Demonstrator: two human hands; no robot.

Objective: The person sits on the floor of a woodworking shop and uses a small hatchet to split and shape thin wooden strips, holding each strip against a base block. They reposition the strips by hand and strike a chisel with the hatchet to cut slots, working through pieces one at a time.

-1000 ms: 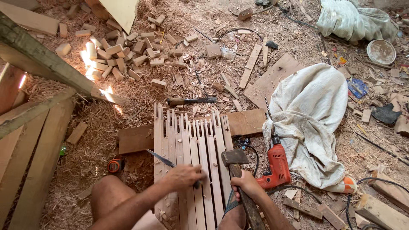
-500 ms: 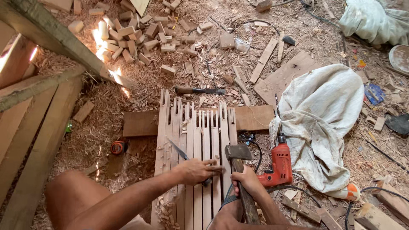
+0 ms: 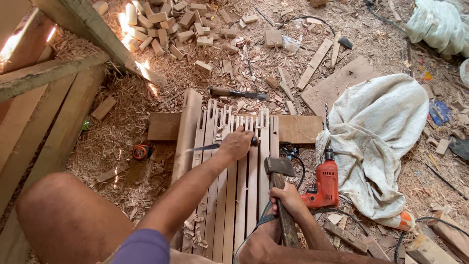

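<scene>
A left hand (image 3: 238, 143) grips a chisel (image 3: 205, 146), blade lying across wooden slats (image 3: 234, 186). Just below, the right hand (image 3: 288, 198) clenches a hammer (image 3: 281, 168) handle beside an orange drill (image 3: 325, 183).

A rough woodworking shop: around the row of wooden slats (image 3: 234, 186) the floor (image 3: 117, 142) lies deep in shavings, offcut blocks (image 3: 166, 24) beyond, an orange drill (image 3: 325, 183) just beside, plank scraps (image 3: 337, 83) near.
</scene>
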